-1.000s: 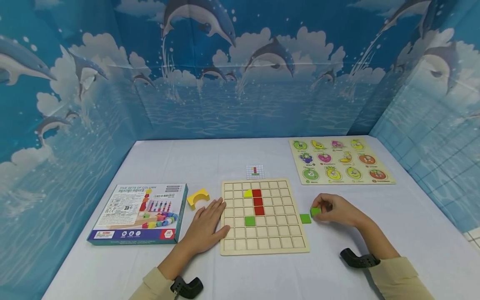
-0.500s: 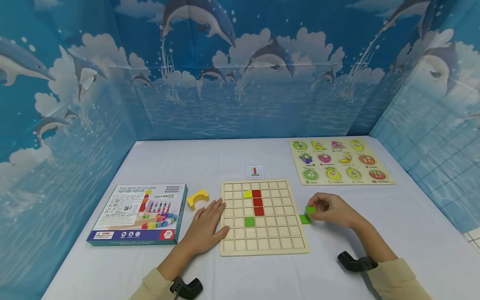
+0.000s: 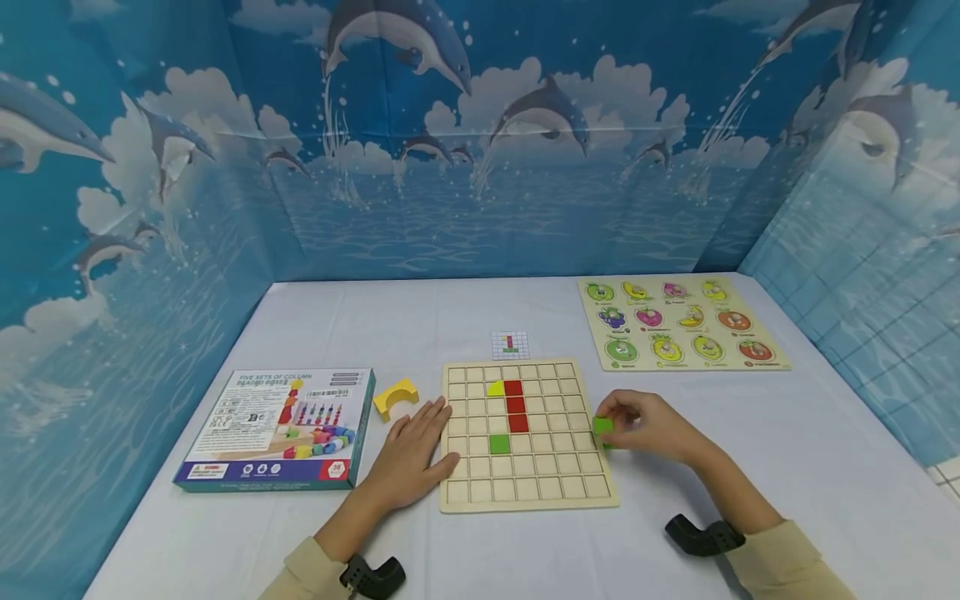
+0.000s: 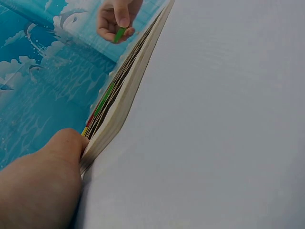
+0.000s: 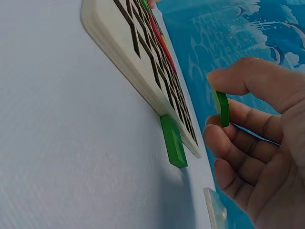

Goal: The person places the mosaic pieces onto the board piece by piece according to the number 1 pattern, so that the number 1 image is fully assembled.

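My right hand (image 3: 645, 427) pinches a green square tile (image 5: 221, 109) between thumb and fingers, raised above the right edge of the gridded wooden board (image 3: 555, 492). Below it, a second green tile (image 5: 173, 140) lies on the table against the board's edge, mostly hidden by the hand in the head view. With fingers extended, my left hand (image 3: 412, 454) rests at the board's left edge. Set in the grid are a yellow piece (image 3: 496, 389), a column of red tiles (image 3: 517, 422) and one green tile (image 3: 499, 444).
A small pattern card (image 3: 510, 345) lies just behind the board. To the left are a yellow arch block (image 3: 396, 397) and a flat toy box (image 3: 277, 429). A fruit puzzle board (image 3: 682, 323) lies at the back right. Dolphin-print cloth (image 3: 480, 217) surrounds the table.
My right hand has moved left with the green tile, from beyond the loose tile to the board's right edge. My left hand has stayed in place.
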Demonstrator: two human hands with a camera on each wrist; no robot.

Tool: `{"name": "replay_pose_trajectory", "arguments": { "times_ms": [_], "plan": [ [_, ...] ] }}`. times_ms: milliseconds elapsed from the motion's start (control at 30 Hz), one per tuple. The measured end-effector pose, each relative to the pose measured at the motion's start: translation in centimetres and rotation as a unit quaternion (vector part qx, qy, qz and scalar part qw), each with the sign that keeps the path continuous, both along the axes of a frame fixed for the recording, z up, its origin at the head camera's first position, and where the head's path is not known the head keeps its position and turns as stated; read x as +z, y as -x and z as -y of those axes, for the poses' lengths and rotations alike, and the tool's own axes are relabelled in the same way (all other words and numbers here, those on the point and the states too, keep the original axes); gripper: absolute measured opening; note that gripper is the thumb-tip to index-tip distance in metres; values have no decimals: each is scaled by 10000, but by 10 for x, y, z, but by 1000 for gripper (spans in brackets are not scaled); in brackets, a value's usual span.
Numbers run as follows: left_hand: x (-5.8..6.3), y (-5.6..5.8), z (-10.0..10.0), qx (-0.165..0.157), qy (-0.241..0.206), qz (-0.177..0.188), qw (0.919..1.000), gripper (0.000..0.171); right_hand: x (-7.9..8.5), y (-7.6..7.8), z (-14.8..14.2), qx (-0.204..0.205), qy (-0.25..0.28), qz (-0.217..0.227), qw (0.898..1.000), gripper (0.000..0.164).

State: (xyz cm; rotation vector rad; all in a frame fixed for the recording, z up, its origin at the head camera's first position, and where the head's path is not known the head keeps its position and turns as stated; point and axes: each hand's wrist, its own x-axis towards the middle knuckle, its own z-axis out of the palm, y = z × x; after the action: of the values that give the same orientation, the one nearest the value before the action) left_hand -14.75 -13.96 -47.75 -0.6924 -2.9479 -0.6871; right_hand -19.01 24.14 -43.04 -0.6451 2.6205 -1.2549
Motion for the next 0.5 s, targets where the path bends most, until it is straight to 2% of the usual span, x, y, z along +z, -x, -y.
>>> {"name": "replay_pose_trajectory", "arguments": {
  "times_ms": [500],
  "plan": [
    [0,0,1,-2,20,-40,10000,71,0,0,22,575,240,-118,9980,25]
  ]
}}
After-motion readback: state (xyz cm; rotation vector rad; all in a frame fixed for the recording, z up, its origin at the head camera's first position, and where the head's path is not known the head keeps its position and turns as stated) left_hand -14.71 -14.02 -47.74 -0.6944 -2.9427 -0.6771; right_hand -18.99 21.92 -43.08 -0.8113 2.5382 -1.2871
